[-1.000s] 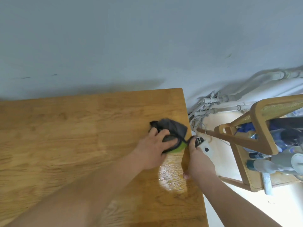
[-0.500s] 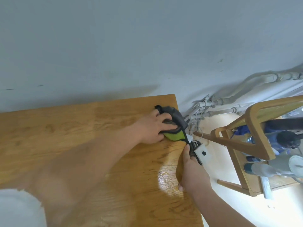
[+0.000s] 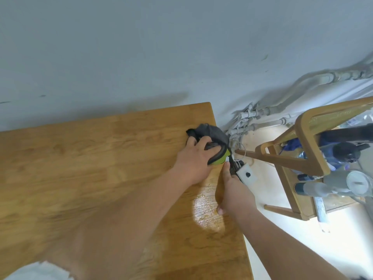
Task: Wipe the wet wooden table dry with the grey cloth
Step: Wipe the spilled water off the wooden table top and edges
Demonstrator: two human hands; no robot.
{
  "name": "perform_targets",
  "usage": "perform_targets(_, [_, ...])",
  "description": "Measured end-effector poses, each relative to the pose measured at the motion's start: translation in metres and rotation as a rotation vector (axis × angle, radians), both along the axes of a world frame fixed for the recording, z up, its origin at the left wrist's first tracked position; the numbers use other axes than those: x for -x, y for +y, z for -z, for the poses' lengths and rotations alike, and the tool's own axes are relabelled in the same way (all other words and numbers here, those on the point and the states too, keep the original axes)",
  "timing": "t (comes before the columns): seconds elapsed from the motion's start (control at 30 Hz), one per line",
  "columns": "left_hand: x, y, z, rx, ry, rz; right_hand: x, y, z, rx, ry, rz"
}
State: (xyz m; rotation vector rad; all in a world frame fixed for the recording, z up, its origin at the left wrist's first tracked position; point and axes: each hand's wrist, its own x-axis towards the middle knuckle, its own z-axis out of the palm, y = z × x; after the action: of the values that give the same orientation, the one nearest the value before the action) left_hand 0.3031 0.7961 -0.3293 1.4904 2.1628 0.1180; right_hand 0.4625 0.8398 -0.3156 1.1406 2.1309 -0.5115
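The grey cloth [image 3: 212, 136], bunched up with a lime-green patch showing at its lower right edge, lies on the wooden table [image 3: 101, 158] close to the table's far right corner, a little right of the frame's centre. The left hand [image 3: 194, 160] rests on top of it, palm down, fingers curled over the fabric and pressing it against the wood; a dark fold of cloth pokes out past the fingertips toward the upper left. Just below and to the right, the right hand [image 3: 234, 190] sits at the table's right edge, fingers held together and wrapped over the edge with the thumb lying on the tabletop; its forefinger reaches up almost to the green patch. Whether it grips the small white and black object [image 3: 245, 174] beside it, off the table's edge, I cannot tell. A shiny wet patch [image 3: 205, 211] glistens on the wood directly below the right hand, in a bright spot of light. Both bare forearms run down toward the bottom of the frame. To the right stands a wooden chair [image 3: 306, 156] on the pale floor, with grey pipes [image 3: 262, 114] running along the blue-grey wall [image 3: 141, 47] above it.
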Motion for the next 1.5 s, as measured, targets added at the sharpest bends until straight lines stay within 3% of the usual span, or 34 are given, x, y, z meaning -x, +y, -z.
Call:
perform_targets(0.17, [-0.03,-0.048,0.004,0.002,0.006,-0.073,-0.007,0.002,-0.006,0.0,-0.001,0.031])
perform_targets(0.4, [-0.094,-0.103,-0.01,0.078,-0.039,-0.104,-0.052,-0.034,-0.011,-0.176,0.141,0.091])
perform_targets(0.5, [-0.118,-0.121,-0.02,0.134,-0.205,-0.036,-0.088,-0.042,-0.02,-0.031,0.214,0.156])
perform_targets(0.57, [-0.125,-0.131,-0.032,0.213,-0.42,-0.011,-0.106,-0.043,-0.033,0.069,0.269,0.138])
perform_targets(0.7, [-0.114,-0.141,-0.077,0.286,-1.051,-0.393,-0.122,-0.061,-0.062,0.311,0.273,-0.05])
perform_targets(0.73, [-0.107,-0.142,-0.084,0.275,-1.101,-0.446,-0.121,-0.066,-0.069,0.398,0.303,-0.02])
perform_targets(0.83, [-0.08,-0.149,-0.096,0.271,-1.237,-0.592,-0.111,-0.071,-0.093,0.676,0.485,0.389])
perform_targets(0.9, [-0.062,-0.154,-0.097,0.239,-1.295,-0.775,-0.105,-0.07,-0.093,0.738,0.533,0.539])
perform_targets(0.97, [-0.048,-0.16,-0.095,0.138,-1.174,-0.901,-0.101,-0.074,-0.078,0.595,0.536,0.614])
perform_targets(1.03, [-0.043,-0.171,-0.084,0.049,-0.804,-0.909,-0.102,-0.08,-0.055,0.301,0.471,0.539])
perform_targets(1.1, [-0.05,-0.184,-0.072,0.017,-0.372,-0.718,-0.109,-0.087,-0.038,0.126,0.42,0.475])
perform_targets(1.13, [-0.056,-0.188,-0.067,-0.019,-0.249,-0.574,-0.114,-0.091,-0.033,0.103,0.422,0.494])
perform_targets(1.2, [-0.073,-0.19,-0.06,-0.044,-0.187,-0.285,-0.125,-0.101,-0.027,0.103,0.413,0.549])
perform_targets(1.3, [-0.093,-0.182,-0.046,0.146,-0.113,-0.011,-0.144,-0.12,-0.023,0.129,0.298,0.562])
perform_targets(1.4, [-0.116,-0.17,-0.034,0.232,-0.073,-0.04,-0.163,-0.136,-0.024,0.137,0.238,0.597])
perform_targets(1.5, [-0.135,-0.156,-0.028,0.146,-0.058,-0.173,-0.18,-0.151,-0.026,0.214,0.225,0.555])
